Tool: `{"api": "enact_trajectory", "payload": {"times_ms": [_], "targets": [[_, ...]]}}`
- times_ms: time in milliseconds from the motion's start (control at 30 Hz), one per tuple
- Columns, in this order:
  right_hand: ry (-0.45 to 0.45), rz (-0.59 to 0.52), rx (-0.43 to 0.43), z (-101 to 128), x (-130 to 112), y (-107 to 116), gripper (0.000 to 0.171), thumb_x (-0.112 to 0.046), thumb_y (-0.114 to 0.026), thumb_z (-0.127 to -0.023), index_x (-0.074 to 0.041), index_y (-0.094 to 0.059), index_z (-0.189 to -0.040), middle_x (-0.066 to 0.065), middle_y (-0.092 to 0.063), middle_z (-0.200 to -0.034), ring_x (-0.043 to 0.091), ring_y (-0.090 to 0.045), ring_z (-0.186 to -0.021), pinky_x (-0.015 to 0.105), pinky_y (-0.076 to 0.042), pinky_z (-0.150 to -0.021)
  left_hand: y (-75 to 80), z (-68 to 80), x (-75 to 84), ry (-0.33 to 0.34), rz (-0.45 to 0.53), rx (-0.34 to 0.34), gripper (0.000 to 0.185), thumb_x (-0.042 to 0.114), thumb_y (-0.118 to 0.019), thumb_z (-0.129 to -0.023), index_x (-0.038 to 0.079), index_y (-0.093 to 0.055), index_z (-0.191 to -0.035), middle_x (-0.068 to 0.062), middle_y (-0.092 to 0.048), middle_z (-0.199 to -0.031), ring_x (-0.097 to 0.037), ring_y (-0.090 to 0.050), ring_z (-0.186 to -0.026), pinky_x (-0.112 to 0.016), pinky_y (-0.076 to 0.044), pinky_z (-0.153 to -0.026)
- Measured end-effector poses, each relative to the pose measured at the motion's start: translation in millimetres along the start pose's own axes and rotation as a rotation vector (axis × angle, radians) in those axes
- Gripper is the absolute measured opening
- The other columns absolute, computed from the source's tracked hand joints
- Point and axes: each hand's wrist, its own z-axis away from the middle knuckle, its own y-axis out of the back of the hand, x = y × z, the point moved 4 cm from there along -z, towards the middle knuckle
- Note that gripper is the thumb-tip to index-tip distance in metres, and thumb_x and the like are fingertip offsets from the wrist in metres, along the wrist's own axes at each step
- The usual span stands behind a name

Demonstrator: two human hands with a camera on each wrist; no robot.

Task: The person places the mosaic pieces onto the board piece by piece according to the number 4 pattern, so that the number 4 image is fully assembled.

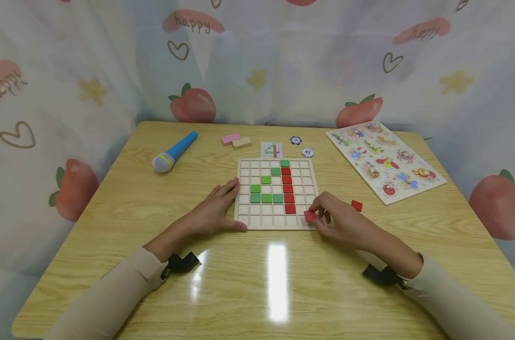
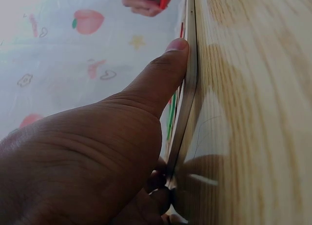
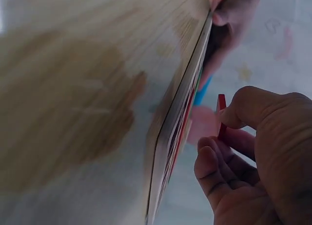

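Observation:
A wooden grid board [image 1: 278, 228] lies on the table, with green tiles [image 1: 266, 198] set in a stepped shape and a column of red tiles [image 1: 287, 189] beside them. My left hand [image 1: 212, 210] rests along the board's left side, fingers straight, thumb laid on the near left corner. Between thumb and fingertips my right hand [image 1: 344, 219] pinches a thin red square tile [image 3: 222, 110]. It is held above the board's lower right cells; the right wrist view shows the tile on edge, apart from the board.
Another red tile [image 1: 357, 205] lies right of the board. Behind it are a small pattern card [image 1: 265, 147], two poker chips [image 1: 308, 152], a pink block [image 1: 230, 139] and a wooden block [image 1: 242, 143]. A toy microphone [image 1: 176, 151] lies left, an insect puzzle board [image 1: 386, 163] right.

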Motion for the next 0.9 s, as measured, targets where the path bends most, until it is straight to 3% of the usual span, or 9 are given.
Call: {"api": "enact_trajectory", "payload": {"times_ms": [300, 500, 667, 900], "targets": [[-0.049, -0.015, -0.12, -26, -11, -16, 0.017, -0.009, -0.071, -0.1, -0.014, -0.065, -0.115, -0.005, -0.065, -0.1, 0.008, -0.056, -0.084, 0.02, -0.052, -0.071, 1.8, -1.0, 4.1, 0.002, -0.003, 0.0, 0.129, 0.06, -0.085, -0.084, 0.011, -0.006, -0.173, -0.005, 0.0, -0.183, -0.032, -0.001, -0.17, -0.059, -0.006, -0.137], [-0.07, -0.015, -0.151, -26, -11, -21, 0.017, -0.014, -0.069, -0.103, -0.015, -0.065, -0.12, -0.004, -0.065, -0.105, 0.009, -0.057, -0.087, 0.022, -0.053, -0.074, 1.1, -1.3, 3.8, -0.003, 0.001, -0.006, 0.129, 0.06, -0.085, -0.084, 0.01, -0.006, -0.173, -0.006, 0.001, -0.183, -0.031, -0.002, -0.17, -0.059, -0.005, -0.137], [-0.013, -0.014, -0.157, -16, -13, -20, 0.022, -0.013, -0.071, -0.101, -0.015, -0.066, -0.122, -0.003, -0.063, -0.112, 0.009, -0.057, -0.091, 0.021, -0.052, -0.077, 0.5, -1.5, 4.5, -0.001, 0.0, -0.01, 0.129, 0.061, -0.085, -0.084, 0.01, -0.005, -0.173, -0.005, 0.001, -0.183, -0.033, -0.001, -0.17, -0.059, -0.006, -0.137], [0.143, -0.003, -0.117, -20, -15, -22, 0.02, -0.005, -0.074, -0.099, -0.016, -0.069, -0.115, -0.006, -0.065, -0.114, 0.007, -0.058, -0.091, 0.021, -0.054, -0.077, 1.3, 0.2, 4.4, 0.004, -0.005, 0.0, 0.128, 0.06, -0.085, -0.085, 0.01, -0.007, -0.173, -0.005, -0.001, -0.183, -0.036, -0.002, -0.17, -0.061, -0.007, -0.137]]}}
